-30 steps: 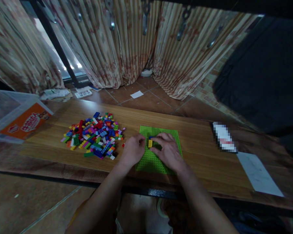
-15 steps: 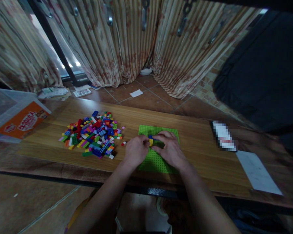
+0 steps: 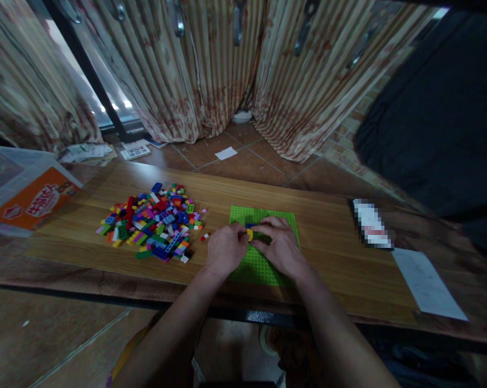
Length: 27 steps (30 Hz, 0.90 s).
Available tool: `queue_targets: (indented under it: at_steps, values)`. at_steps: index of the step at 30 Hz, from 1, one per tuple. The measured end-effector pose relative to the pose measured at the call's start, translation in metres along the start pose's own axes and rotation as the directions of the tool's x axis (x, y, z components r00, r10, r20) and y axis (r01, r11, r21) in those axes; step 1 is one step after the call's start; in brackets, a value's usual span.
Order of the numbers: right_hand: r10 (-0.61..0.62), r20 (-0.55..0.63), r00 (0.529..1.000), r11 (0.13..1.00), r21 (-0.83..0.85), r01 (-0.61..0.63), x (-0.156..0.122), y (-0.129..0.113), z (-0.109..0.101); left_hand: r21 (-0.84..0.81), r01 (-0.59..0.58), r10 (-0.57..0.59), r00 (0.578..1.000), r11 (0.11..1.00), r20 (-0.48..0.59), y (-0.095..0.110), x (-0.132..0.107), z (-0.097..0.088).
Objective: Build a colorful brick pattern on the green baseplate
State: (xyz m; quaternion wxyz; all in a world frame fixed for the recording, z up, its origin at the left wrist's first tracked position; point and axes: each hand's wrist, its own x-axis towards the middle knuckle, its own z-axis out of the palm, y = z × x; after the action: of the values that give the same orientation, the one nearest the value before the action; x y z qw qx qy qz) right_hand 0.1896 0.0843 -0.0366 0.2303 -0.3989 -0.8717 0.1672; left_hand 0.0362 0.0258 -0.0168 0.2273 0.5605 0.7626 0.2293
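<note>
Over the green studded baseplate, both hands meet at a small yellow toy brick. My left hand is closed, its thumb and index finger pinching the brick from the left. From the other side, the thumb and fingertips of my right hand close around the same brick, with a gap showing behind the tips. A blue brick shows just beyond the yellow one, partly covered by the fingers; whether the two are joined I cannot tell.
A heap of mixed coloured bricks lies left of the baseplate on the wooden table. A clear plastic box with an orange label stands far left. To the right are a phone with a blurred screen and a paper sheet.
Both hands stay in nearly the same place. The yellow brick has turned slightly between the fingers, and less of the blue brick shows. The view has shifted a little.
</note>
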Motion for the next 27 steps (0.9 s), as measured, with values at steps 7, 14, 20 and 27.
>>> queue_targets:
  at_steps: [7,14,20,27]
  values:
    - [-0.009,-0.012,1.000,1.000,-0.007,0.009,-0.001,0.000,0.002,-0.037,0.038,-0.039,0.999,0.999,-0.029,0.000,0.002,0.001]
    - [-0.019,0.006,1.000,0.996,-0.093,0.019,-0.005,-0.008,0.000,-0.025,0.053,-0.054,0.997,0.998,-0.054,0.003,-0.001,0.002]
    - [0.004,0.017,1.000,0.983,-0.184,-0.001,-0.008,-0.021,-0.004,0.031,0.061,-0.059,0.997,0.998,-0.058,0.005,0.000,0.003]
    - [0.002,0.022,1.000,0.960,-0.280,0.005,-0.014,-0.022,0.000,0.020,0.090,-0.088,0.994,0.996,-0.062,0.007,0.001,0.003]
